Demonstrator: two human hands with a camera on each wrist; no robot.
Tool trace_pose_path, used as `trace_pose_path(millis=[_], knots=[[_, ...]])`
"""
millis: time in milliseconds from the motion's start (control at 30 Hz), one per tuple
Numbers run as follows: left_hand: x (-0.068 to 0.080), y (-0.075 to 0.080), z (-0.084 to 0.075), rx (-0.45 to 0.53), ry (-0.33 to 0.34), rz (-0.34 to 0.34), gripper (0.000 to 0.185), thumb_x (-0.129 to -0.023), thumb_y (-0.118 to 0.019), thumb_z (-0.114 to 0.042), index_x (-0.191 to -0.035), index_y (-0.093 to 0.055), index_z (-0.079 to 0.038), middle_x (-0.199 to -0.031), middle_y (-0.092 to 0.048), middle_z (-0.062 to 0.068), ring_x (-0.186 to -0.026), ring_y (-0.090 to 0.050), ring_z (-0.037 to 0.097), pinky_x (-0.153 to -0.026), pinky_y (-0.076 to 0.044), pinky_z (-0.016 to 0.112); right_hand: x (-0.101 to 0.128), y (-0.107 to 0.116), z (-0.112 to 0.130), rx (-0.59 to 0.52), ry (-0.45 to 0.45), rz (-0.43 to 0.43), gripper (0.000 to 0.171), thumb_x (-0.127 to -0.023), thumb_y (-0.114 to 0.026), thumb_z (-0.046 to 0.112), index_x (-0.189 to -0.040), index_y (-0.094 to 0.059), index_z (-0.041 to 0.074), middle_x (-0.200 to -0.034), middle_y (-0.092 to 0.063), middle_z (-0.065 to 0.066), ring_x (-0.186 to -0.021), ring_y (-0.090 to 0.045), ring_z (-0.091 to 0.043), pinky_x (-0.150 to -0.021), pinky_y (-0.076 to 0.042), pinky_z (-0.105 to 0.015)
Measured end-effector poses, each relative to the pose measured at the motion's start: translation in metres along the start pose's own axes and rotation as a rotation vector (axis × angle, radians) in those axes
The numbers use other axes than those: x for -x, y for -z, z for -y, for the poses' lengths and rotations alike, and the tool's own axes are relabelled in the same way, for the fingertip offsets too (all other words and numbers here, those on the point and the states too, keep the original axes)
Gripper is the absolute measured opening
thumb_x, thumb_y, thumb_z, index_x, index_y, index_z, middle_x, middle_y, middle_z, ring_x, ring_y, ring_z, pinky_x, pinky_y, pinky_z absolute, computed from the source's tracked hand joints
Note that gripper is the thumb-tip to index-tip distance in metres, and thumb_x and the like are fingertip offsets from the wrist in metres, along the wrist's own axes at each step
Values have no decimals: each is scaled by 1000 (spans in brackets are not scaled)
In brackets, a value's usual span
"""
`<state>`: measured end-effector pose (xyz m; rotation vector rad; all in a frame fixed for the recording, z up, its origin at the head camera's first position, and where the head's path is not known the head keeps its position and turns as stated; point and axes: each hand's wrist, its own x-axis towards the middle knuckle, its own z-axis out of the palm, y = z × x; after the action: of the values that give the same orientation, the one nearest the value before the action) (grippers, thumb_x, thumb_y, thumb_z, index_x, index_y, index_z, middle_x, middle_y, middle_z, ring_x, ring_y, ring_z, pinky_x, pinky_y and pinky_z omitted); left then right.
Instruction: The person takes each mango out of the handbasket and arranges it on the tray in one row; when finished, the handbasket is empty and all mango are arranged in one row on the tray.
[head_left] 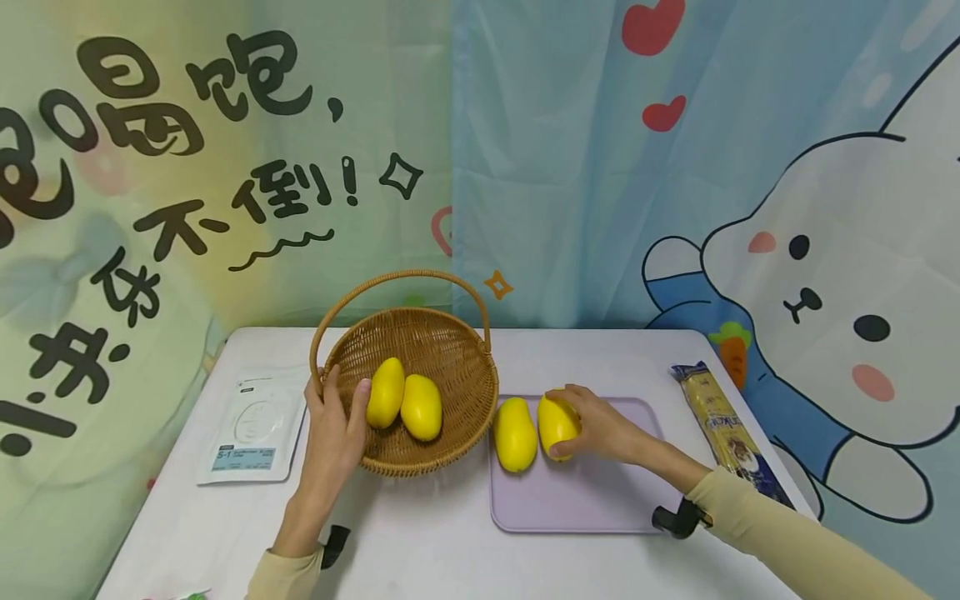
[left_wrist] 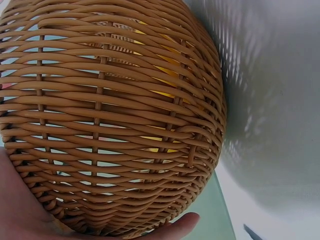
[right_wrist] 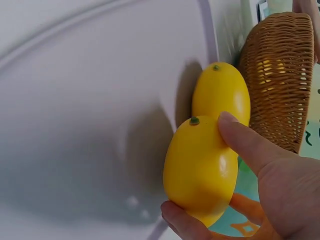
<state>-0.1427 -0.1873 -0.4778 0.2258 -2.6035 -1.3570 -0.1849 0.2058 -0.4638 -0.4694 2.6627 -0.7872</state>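
White table (head_left: pixel 420 533) — mango (head_left: pixel 557 423) in right hand (head_left: pixel 600 427)

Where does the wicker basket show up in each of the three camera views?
Head: wicker basket left of centre on the table, left hand gripping its rim.
Left wrist: wicker basket fills the frame, seen from outside.
Right wrist: wicker basket at the upper right edge.
Shared landmark: yellow fruit showing through or beside the weave.
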Motion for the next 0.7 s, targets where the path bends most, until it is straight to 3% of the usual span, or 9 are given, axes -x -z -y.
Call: trace_pose_path(millis=[467, 700], knots=[[1, 1, -2, 9, 1, 0, 83, -104, -35, -62, -162, -17, -5, -166, -3, 24, -147, -31, 47, -115, -33, 64, 4, -12, -2, 38, 8, -5, 85, -81, -87, 34, -150, -47, 6, -158, -31, -31, -138, -43, -48, -110, -39, -67], [1, 1, -3, 4, 3, 8, 84, -104, -34, -63, -162, -17, -6, -167, -3, 23, -148, -30, 47, -116, -32, 64, 4, -12, -2, 43, 27, 6, 87, -81, -87, 34, -151, -45, 4, -158, -34, -29, -145, -34, -50, -113, -33, -68]])
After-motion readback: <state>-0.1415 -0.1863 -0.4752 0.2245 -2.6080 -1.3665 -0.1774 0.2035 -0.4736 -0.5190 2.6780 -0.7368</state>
